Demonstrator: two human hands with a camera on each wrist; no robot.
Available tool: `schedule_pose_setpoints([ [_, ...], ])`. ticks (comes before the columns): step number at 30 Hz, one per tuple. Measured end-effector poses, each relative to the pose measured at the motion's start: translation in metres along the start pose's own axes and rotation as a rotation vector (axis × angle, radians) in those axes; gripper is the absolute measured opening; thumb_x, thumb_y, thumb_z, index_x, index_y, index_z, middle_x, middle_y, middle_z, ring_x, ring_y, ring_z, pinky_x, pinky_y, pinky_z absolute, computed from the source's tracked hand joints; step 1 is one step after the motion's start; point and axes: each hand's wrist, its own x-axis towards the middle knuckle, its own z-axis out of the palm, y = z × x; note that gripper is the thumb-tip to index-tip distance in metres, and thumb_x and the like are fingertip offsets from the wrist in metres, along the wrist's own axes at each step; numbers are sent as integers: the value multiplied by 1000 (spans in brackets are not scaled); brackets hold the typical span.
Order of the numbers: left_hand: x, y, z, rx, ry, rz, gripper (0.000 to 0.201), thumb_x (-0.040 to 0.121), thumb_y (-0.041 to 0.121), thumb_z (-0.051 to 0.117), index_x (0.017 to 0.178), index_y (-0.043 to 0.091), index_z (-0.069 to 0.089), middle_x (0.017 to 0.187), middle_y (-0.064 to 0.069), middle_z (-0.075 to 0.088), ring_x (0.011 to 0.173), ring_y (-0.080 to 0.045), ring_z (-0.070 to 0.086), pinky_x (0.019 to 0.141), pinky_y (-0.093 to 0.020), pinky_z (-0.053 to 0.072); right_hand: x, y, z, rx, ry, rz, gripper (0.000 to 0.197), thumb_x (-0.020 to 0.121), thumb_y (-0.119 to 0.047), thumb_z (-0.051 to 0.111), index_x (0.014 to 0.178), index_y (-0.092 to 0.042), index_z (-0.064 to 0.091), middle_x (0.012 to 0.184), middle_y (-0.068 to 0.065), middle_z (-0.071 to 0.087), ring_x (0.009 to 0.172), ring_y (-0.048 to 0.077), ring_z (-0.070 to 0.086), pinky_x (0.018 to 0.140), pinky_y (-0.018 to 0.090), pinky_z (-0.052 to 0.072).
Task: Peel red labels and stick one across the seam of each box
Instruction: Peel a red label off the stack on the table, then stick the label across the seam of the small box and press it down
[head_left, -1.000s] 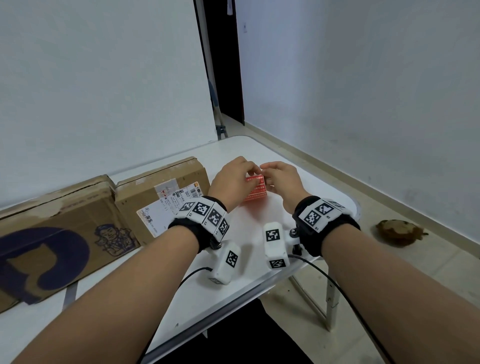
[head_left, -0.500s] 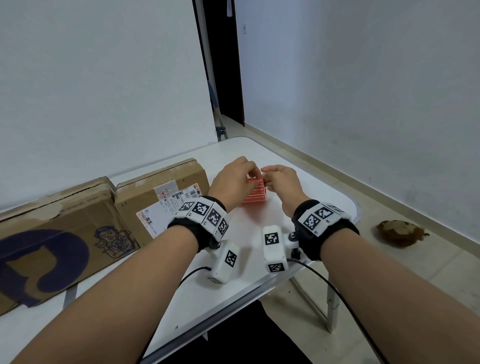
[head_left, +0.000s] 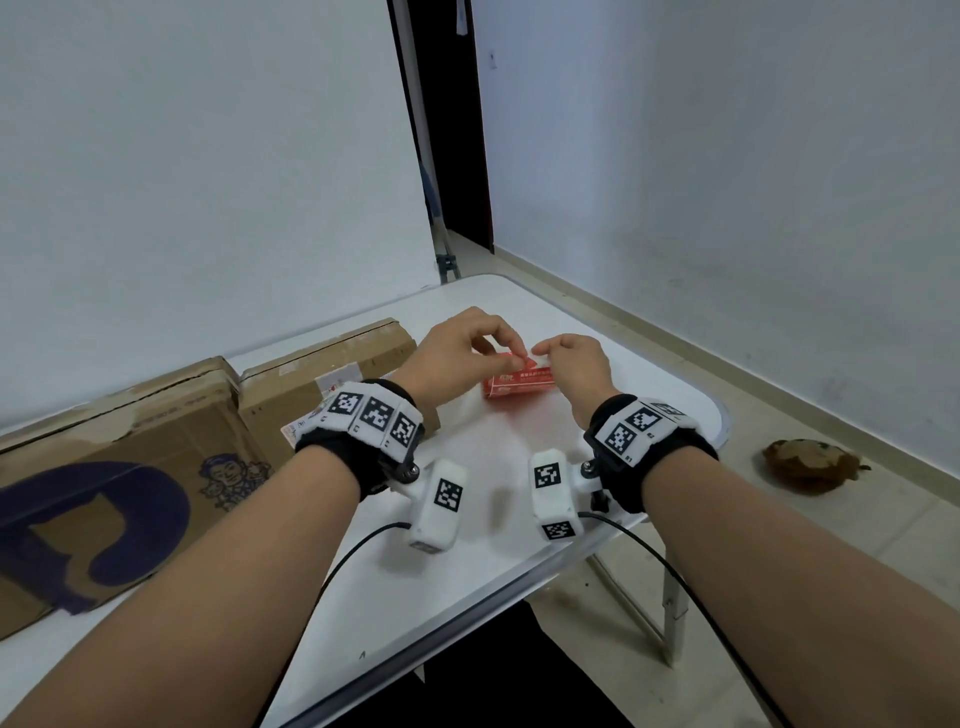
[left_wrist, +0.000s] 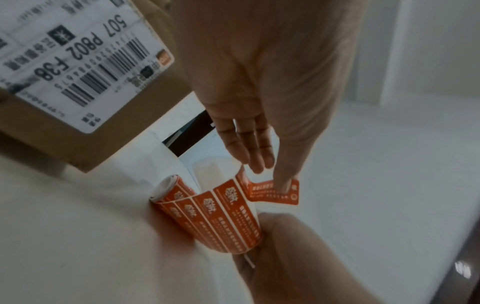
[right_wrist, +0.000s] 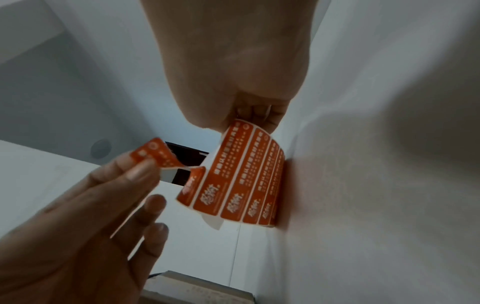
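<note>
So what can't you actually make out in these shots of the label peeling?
- Head view: label roll mostly hidden behind both hands.
- Wrist views: print on the peeled label too blurred to read.
- Head view: box seams; large box cut off by the left edge, small box partly behind the left hand.

Bare table (head_left: 524, 499) lies near; two boxes (head_left: 332, 374) block the left.

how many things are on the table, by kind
cardboard boxes: 2, the large box with the blue print and the small box with the shipping slip
label rolls: 1, the red label roll held by the right hand
peeled labels: 1, the label pinched by the left hand
total: 4
</note>
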Motion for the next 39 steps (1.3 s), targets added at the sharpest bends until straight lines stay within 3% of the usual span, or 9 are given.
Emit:
schedule_pose_setpoints([
  [5, -5, 3, -16, -329, 28, -129, 9, 78, 23, 75, 84, 21, 70, 104, -3, 72, 81, -5, 59, 77, -25, 45, 3, -6, 5, -49, 28, -20, 27, 88, -9, 42, 88, -15, 68, 109, 6, 68, 97, 24, 62, 90, 35, 50],
  [12, -5, 2, -28, -609, 168, -163, 7, 81, 16, 71, 82, 22, 68, 93, 5, 67, 79, -9, 57, 79, -25, 45, 6, -7, 8, -140, 25, -36, 35, 88, -4, 36, 103, -10, 67, 106, 2, 61, 93, 21, 57, 90, 38, 52],
  [16, -3, 5, -39, -766, 275, -187, 8, 83, 15, 68, 84, 22, 68, 81, 9, 67, 77, -8, 56, 79, -23, 44, 7, -10, 9, -275, -54, -87, 38, 86, -1, 33, 96, -14, 67, 104, 4, 57, 88, 23, 56, 76, 33, 48],
  [21, -1, 8, -54, -853, 348, -363, 9, 85, 14, 67, 93, 16, 69, 81, 6, 69, 76, -9, 57, 67, -18, 47, 5, -29, 19, -410, -34, -205, 35, 87, -4, 45, 106, -23, 68, 138, 6, 35, 126, 30, 36, 101, 35, 36],
  [23, -2, 9, -60, -869, 373, -406, 10, 85, 13, 67, 95, 15, 69, 82, 4, 69, 74, -8, 57, 61, -17, 46, 2, -45, 24, -300, -41, -316, 26, 88, -7, 52, 103, -20, 69, 134, 6, 45, 125, 25, 40, 99, 31, 35],
  [26, -6, 10, -69, -863, 397, -430, 10, 85, 15, 66, 94, 17, 69, 84, 4, 69, 75, -8, 56, 60, -18, 44, -6, -70, 36, -66, -151, -432, 15, 91, -13, 58, 99, -13, 70, 105, 1, 68, 96, 12, 62, 90, 28, 51],
  [30, -12, 7, -82, -866, 431, -454, 13, 85, 16, 67, 97, 17, 71, 82, 5, 69, 80, -9, 56, 62, -20, 44, -12, -89, 53, 53, -270, -499, 16, 90, -20, 62, 99, -9, 70, 91, 2, 70, 74, 6, 63, 66, 18, 53],
  [35, -20, 0, -96, -855, 436, -447, 19, 84, 17, 68, 102, 14, 72, 80, 4, 68, 78, -11, 55, 81, -28, 53, -12, -97, 71, 43, -338, -533, 19, 88, -19, 65, 98, -4, 70, 86, 7, 69, 70, 9, 63, 61, 16, 54],
  [39, -26, -5, -104, -847, 456, -454, 20, 84, 16, 68, 104, 13, 71, 83, 3, 70, 77, -10, 56, 59, -19, 48, -12, -99, 83, 29, -383, -540, 17, 87, -19, 67, 95, -3, 70, 79, 1, 67, 72, 10, 63, 61, 19, 54],
])
